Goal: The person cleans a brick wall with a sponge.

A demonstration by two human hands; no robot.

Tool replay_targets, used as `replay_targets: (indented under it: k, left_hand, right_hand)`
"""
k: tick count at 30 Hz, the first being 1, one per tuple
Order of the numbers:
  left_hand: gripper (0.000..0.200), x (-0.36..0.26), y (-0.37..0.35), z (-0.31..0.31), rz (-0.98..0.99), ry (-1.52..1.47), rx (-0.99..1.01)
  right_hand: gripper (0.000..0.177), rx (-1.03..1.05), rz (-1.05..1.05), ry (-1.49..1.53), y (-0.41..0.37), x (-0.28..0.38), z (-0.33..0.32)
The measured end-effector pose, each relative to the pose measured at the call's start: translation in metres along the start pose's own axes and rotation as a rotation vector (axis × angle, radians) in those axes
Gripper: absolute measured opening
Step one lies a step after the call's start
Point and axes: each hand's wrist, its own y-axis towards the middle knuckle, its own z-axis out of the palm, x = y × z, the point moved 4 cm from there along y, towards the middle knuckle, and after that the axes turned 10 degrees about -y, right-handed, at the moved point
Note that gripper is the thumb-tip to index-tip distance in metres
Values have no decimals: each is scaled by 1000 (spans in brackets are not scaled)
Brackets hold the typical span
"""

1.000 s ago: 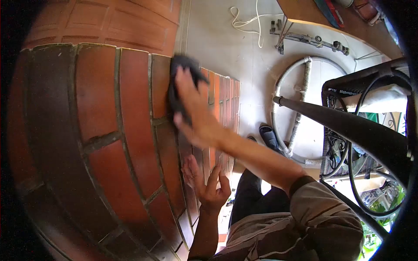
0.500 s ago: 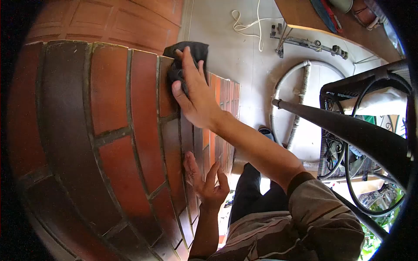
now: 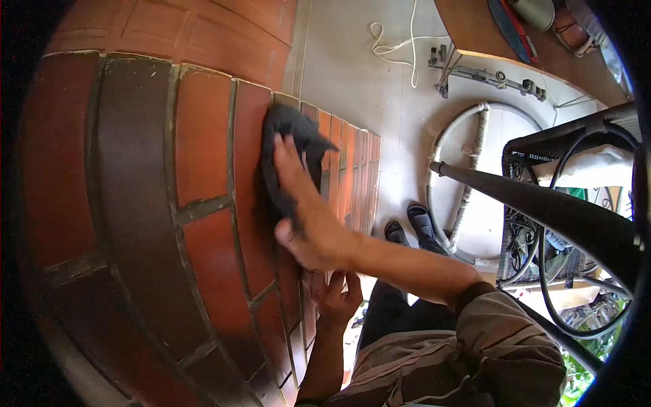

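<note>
A dark cloth (image 3: 288, 152) is pressed flat against a red brick pillar (image 3: 203, 149) by my right hand (image 3: 305, 210), whose fingers spread over the cloth's lower part. Below it, my left hand (image 3: 336, 298) rests against the pillar's face with its fingers bent and nothing in it; my right forearm covers part of it. Dark streaks darken several bricks at the left of the pillar.
Far below lie a pale floor (image 3: 366, 81), a ring-shaped metal frame (image 3: 461, 183), a white cord (image 3: 397, 44) and my two dark shoes (image 3: 410, 227). A black metal bar (image 3: 542, 203) and wrought-iron furniture (image 3: 576, 156) stand close at the right.
My right hand has slid the cloth from the pillar's top edge down along the brick face. The left hand stays on the pillar, now partly covered by my right forearm.
</note>
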Motion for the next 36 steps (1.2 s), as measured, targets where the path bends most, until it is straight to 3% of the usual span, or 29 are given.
replay_targets:
  k: [3, 6, 10, 15, 21, 24, 30, 31, 36]
  left_hand:
    - [23, 2, -3, -1, 18, -24, 13]
    - [25, -8, 14, -6, 80, -15, -10]
    - [24, -10, 17, -5, 85, -12, -19]
    - [18, 4, -2, 1, -112, -159, 94]
    - [18, -7, 13, -2, 37, -50, 8]
    - [20, -7, 13, -4, 37, -33, 38]
    - [20, 0, 8, 0, 16, -70, 42]
    - [19, 1, 8, 0, 15, -85, 48]
    - [18, -4, 13, -4, 20, -30, 53]
  right_hand:
    - [79, -59, -32, -185, -14, 14, 9]
    - [77, -107, 50, -316, 24, 1, -6]
    - [70, -235, 45, -228, 53, -7, -17]
    - [99, -17, 7, -368, -21, 7, 4]
    - [71, -312, -19, -277, 55, -31, -19]
    - [60, -348, 51, -179, 56, -27, -18]
    - [46, -336, 62, -260, 12, -19, -6]
    - [37, -399, 23, -251, 23, -24, -16]
    - [28, -370, 72, -20, 48, -44, -32]
